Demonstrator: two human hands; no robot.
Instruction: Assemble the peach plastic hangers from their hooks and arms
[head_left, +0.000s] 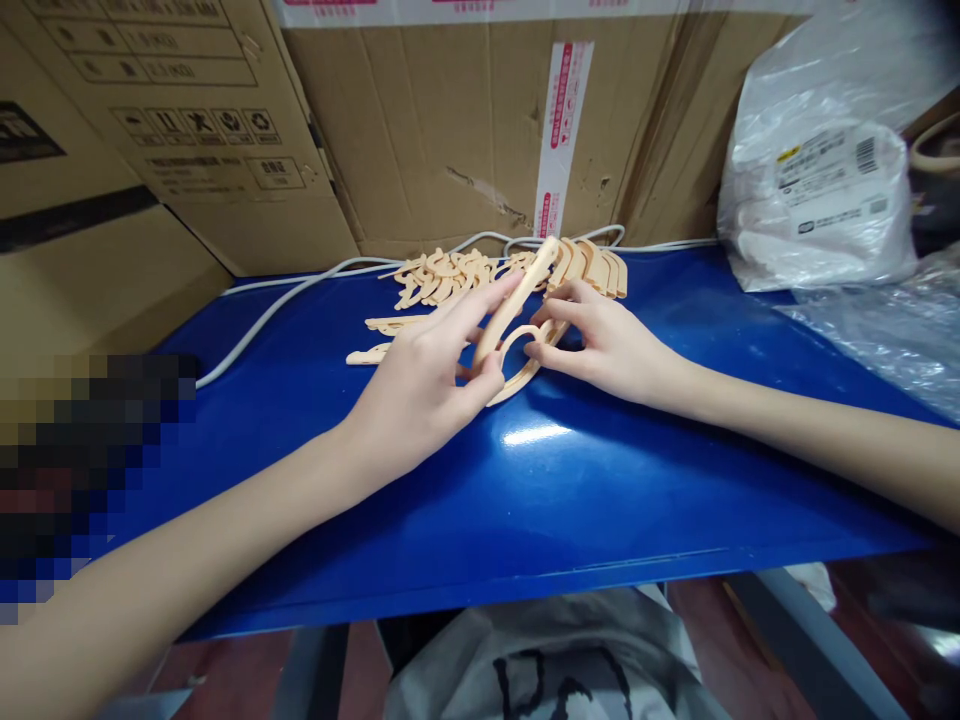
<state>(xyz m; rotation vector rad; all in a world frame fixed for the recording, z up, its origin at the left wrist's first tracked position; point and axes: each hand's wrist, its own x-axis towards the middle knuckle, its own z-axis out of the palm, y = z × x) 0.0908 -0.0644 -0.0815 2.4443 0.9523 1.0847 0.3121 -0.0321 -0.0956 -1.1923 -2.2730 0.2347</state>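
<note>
We had the left hand (420, 385) clamped on a long curved peach plastic piece (514, 305), thumb beneath and fingers on top, its far end tilted up over the blue bench (570, 500). The right hand (607, 345) pinched a looped piece (525, 365) of the same plastic, which lay flat on the bench touching the first piece's lower end.

Risks as we judged them: the thin pieces looked liable to flex or snap if forced together at an angle. The glossy bench offered little grip, so the looped piece could skid away. A white cable (285, 300) ran just behind the loose heap of pieces (442, 275) and might snag a sleeve or drag parts.

Hard to read: where the two pieces met lay behind the left fingers, so we could not tell whether they were joined. The neat stack (596, 265) was partly masked by the raised piece. The bag label (829, 185) was too small to read. A blurred patch covered the lower left.
</note>
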